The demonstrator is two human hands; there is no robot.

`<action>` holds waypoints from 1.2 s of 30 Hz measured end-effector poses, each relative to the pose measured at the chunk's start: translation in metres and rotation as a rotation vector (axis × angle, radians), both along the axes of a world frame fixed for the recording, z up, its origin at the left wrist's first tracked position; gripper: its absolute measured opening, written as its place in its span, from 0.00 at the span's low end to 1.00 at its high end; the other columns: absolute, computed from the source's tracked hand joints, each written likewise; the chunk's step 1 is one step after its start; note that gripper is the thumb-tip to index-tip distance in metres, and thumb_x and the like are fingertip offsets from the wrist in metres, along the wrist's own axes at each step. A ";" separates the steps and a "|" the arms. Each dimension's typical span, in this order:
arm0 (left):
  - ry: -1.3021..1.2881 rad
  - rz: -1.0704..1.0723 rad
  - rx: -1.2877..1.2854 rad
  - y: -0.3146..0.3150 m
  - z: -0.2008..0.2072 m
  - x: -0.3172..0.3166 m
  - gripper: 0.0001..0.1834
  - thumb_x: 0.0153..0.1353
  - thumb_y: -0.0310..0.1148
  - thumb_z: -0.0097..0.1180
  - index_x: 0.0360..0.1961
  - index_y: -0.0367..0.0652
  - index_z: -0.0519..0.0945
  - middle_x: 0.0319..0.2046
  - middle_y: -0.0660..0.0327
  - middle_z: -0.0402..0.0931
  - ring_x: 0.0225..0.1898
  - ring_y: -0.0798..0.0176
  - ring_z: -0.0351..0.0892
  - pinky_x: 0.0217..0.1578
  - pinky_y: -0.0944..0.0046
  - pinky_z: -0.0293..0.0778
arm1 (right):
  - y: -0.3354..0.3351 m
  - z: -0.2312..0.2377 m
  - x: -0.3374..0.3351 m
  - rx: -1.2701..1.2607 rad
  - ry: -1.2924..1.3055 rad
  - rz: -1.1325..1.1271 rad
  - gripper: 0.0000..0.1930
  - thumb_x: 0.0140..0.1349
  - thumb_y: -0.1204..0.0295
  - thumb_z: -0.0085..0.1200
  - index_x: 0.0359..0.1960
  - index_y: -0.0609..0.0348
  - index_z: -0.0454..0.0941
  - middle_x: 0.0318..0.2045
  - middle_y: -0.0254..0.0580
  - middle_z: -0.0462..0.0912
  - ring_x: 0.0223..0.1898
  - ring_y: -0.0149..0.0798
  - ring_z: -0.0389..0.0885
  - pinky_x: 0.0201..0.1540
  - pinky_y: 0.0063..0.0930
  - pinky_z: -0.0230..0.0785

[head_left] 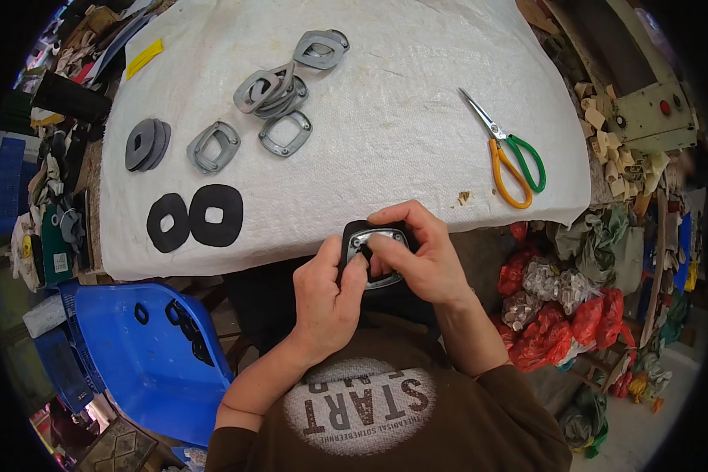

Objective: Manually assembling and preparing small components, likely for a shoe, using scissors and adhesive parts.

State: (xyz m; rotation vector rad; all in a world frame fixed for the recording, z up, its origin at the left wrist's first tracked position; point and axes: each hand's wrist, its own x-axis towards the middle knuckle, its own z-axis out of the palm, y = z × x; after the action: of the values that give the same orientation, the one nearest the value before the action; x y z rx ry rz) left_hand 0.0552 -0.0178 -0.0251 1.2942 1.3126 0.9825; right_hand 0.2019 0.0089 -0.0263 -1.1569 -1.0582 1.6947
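Observation:
Over the table's near edge, both my hands hold a grey metal frame, rounded and squarish, with a black pad against it. My left hand grips the near left side, its thumb pressed at the frame's opening. Around the far right side curls my right hand, its thumb also laid across the frame. What lies under the thumbs is hidden. Left of my hands, two black pads with square holes lie flat. Beyond them are a stack of grey pads, a frame and a pile of frames.
Scissors with orange and green handles lie at right on the white sheet. A yellow strip is at far left. The blue tub at lower left holds several black rings. Red bags crowd the lower right.

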 end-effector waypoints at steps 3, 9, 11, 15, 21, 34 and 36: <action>-0.021 0.008 -0.025 0.000 0.004 0.000 0.07 0.59 0.27 0.43 0.25 0.35 0.66 0.16 0.55 0.67 0.16 0.62 0.69 0.20 0.65 0.63 | 0.000 0.001 0.001 0.042 0.080 0.023 0.14 0.54 0.77 0.55 0.42 0.65 0.68 0.30 0.37 0.76 0.30 0.23 0.75 0.30 0.17 0.71; -0.019 -0.015 0.013 0.001 0.006 0.001 0.08 0.61 0.28 0.42 0.27 0.35 0.67 0.18 0.54 0.69 0.18 0.61 0.70 0.20 0.65 0.64 | -0.002 0.004 -0.003 0.072 -0.034 -0.025 0.16 0.51 0.79 0.57 0.41 0.64 0.68 0.32 0.38 0.76 0.30 0.25 0.76 0.33 0.17 0.70; -0.012 -0.032 0.015 0.001 0.006 0.000 0.08 0.61 0.28 0.42 0.27 0.34 0.67 0.18 0.54 0.70 0.18 0.61 0.70 0.21 0.65 0.64 | -0.002 0.004 -0.002 0.041 -0.010 -0.018 0.16 0.51 0.79 0.57 0.41 0.64 0.68 0.31 0.38 0.76 0.30 0.24 0.76 0.32 0.16 0.70; -0.009 -0.060 0.062 -0.001 0.001 0.000 0.12 0.63 0.33 0.38 0.31 0.36 0.69 0.19 0.64 0.71 0.16 0.78 0.66 0.14 0.77 0.62 | -0.003 0.002 -0.004 -0.006 0.070 -0.019 0.13 0.50 0.80 0.58 0.37 0.64 0.68 0.29 0.36 0.77 0.28 0.24 0.75 0.30 0.16 0.69; 0.033 -0.031 0.048 0.000 -0.003 0.000 0.08 0.61 0.29 0.42 0.26 0.35 0.66 0.16 0.56 0.66 0.16 0.63 0.66 0.19 0.66 0.62 | -0.007 -0.008 -0.008 0.226 -0.282 -0.095 0.12 0.52 0.75 0.57 0.34 0.66 0.69 0.25 0.36 0.76 0.27 0.22 0.74 0.29 0.17 0.69; -0.356 -0.081 -0.205 0.005 -0.007 -0.013 0.12 0.63 0.34 0.40 0.36 0.35 0.72 0.20 0.66 0.70 0.17 0.77 0.67 0.19 0.76 0.64 | 0.000 -0.004 0.000 0.030 0.058 -0.094 0.13 0.56 0.74 0.54 0.41 0.64 0.69 0.28 0.38 0.76 0.24 0.23 0.72 0.27 0.15 0.65; -0.303 -0.105 -0.214 0.004 -0.005 -0.016 0.12 0.62 0.32 0.40 0.35 0.34 0.72 0.23 0.64 0.71 0.19 0.76 0.68 0.20 0.75 0.66 | 0.000 -0.002 0.000 0.024 0.036 -0.091 0.13 0.56 0.74 0.54 0.42 0.64 0.68 0.28 0.38 0.76 0.25 0.23 0.72 0.27 0.15 0.65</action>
State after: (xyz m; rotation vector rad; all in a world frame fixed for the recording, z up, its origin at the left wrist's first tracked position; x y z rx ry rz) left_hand 0.0391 -0.0135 -0.0297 0.9972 1.0727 0.8982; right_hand 0.2022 0.0087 -0.0288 -1.1377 -0.9866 1.6218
